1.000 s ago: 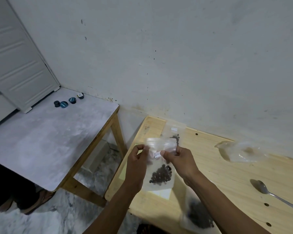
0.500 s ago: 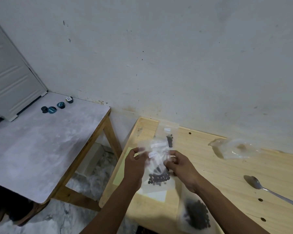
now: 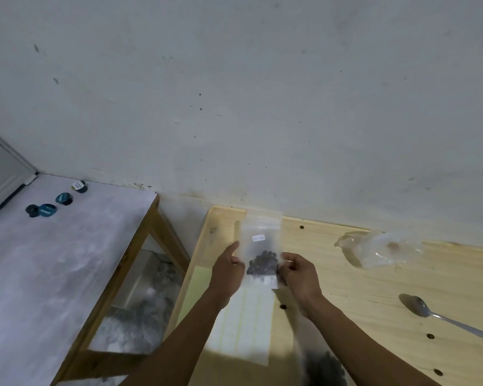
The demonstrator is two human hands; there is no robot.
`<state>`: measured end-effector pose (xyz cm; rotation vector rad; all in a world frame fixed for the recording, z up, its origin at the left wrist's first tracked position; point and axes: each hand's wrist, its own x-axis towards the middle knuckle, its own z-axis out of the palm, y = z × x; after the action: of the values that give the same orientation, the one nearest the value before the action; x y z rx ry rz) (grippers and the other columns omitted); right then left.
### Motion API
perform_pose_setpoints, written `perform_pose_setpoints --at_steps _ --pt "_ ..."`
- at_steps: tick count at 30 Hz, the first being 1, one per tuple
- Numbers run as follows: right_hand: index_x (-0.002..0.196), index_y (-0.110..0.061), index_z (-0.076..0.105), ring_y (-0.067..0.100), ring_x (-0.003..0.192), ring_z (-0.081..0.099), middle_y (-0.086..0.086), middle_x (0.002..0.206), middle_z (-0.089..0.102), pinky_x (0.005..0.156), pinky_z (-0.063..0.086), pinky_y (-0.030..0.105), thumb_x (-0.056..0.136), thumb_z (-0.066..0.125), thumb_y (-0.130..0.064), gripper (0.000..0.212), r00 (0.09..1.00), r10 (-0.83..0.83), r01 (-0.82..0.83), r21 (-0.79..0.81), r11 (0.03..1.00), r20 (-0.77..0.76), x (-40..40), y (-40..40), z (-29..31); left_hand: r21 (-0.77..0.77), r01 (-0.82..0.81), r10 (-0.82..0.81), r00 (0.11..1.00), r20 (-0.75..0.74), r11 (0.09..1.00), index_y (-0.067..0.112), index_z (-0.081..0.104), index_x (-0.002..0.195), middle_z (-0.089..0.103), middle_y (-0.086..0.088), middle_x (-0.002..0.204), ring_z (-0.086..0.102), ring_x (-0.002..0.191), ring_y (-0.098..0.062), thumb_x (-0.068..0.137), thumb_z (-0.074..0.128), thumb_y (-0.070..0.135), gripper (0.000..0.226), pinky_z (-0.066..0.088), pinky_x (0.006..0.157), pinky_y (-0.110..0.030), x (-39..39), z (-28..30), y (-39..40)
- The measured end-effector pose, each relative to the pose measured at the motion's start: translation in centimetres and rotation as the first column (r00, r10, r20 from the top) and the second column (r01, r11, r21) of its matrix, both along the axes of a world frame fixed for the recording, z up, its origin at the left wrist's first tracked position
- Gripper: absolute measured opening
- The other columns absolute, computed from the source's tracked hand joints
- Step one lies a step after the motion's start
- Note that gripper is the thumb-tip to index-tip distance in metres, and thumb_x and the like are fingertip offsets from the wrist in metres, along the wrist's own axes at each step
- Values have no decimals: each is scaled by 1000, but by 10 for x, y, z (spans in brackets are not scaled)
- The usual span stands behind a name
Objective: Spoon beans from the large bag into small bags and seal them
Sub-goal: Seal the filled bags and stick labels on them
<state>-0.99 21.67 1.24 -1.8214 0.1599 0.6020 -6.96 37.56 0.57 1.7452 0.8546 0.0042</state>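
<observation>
Being held at its lower sides by the left hand [image 3: 226, 270] and the right hand [image 3: 299, 275], the small bag [image 3: 260, 246] of beans [image 3: 262, 265] is being kept upright over the counter [image 3: 346, 277], probably so the beans settle below the strip; whether it is sealed cannot be told. The large bag [image 3: 325, 367] is being cut off by the frame's bottom edge and the right arm. A spoon [image 3: 441, 316] is lying idle, well apart.

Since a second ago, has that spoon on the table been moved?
No. The spoon lies right of the same table holes; only the camera shifted.
</observation>
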Motion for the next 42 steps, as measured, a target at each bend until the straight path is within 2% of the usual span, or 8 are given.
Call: perform_pose_setpoints --at_steps 6,11,16,22,27,33,36,42 --pt "145 -1 39 27 106 62 17 124 62 88 52 30 91 48 7 55 973 229 -228 -142 963 -8 17 15 7 266 104 -85 993 -81 958 15 47 144 65 -11 119 57 96 -18 93 49 0 53 45 83 -22 40 -1 11" --pt "147 -4 36 19 102 57 13 118 63 94 50 32 90 50 6 59 990 144 -143 -68 987 -2 29 21 3 253 116 -83 987 -137 961 14 43 147 57 -13 136 56 121 -29 95 52 13 52 46 103 -36 52 -9 9" --pt "137 -8 46 9 78 54 3 93 55 66 47 11 94 45 11 47 999 -33 36 99 994 -28 28 12 2 294 159 -95 971 -220 942 17 46 145 53 -14 138 51 126 -32 93 57 23 54 40 109 -41 46 -22 15" --pt "125 -12 58 19 92 57 5 105 58 82 44 25 93 52 2 36 975 157 -127 -188 974 157 18 -42 -2 384 159 -141 987 -75 909 22 57 128 53 -4 115 52 108 -25 93 55 13 35 41 90 -31 24 -13 4" --pt "118 -14 61 16 89 55 5 104 60 77 39 25 90 58 -12 29 918 392 -301 -532 791 64 18 -98 1 142 370 -361 929 -85 918 25 60 101 63 1 81 58 63 -12 96 52 15 14 42 54 -21 2 -9 -33" --pt "115 -15 57 24 102 59 5 114 62 80 45 32 90 62 -39 35 899 412 -391 -704 593 -152 -7 -140 2 -123 569 -579 770 -268 813 18 52 115 67 -5 103 70 74 -22 94 57 31 25 54 67 -29 -23 -10 -92" --pt "108 -13 61 23 98 62 6 108 65 84 50 35 88 64 -39 33 914 362 -388 -652 651 -183 -26 -145 -2 -85 579 -572 756 -318 811 19 50 124 66 -8 115 69 95 -30 87 57 38 42 58 84 -38 -36 -14 -108" --pt "99 -15 56 19 87 59 1 95 64 71 47 31 86 66 -36 27 973 229 -198 -609 768 -28 -48 -146 -4 -42 488 -479 833 -276 872 21 50 127 65 2 94 66 81 -17 93 52 25 34 52 74 -28 -50 -11 -121"
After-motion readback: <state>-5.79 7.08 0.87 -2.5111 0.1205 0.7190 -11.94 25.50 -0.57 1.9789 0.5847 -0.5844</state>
